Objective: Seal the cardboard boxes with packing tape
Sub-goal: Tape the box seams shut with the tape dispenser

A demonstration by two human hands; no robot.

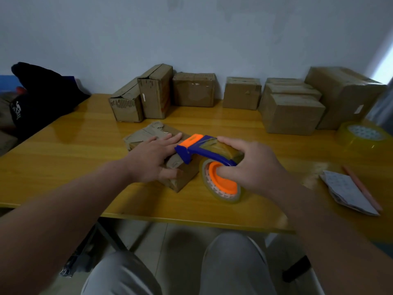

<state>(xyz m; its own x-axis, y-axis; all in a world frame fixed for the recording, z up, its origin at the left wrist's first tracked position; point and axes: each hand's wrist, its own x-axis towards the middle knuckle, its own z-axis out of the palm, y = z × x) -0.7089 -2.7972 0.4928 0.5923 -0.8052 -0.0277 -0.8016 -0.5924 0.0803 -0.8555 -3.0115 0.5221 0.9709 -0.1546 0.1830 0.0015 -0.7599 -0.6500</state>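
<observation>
A small flat cardboard box [180,177] lies on the yellow table [63,158] in front of me, its far flaps loose and crumpled. My left hand [152,159] presses flat on its top, fingers spread. My right hand [253,165] grips a blue and orange tape dispenser [197,146] loaded with a clear tape roll [223,184]. The dispenser's orange front end sits over the box's right side, close to my left fingertips. The roll hangs beside the box's right edge.
Several cardboard boxes [289,111] stand in a row along the wall at the back. A spare roll of clear tape [363,135] sits at the right edge. A folded paper [344,192] and a pencil [361,186] lie right of my hand. A dark bag [42,96] rests at left.
</observation>
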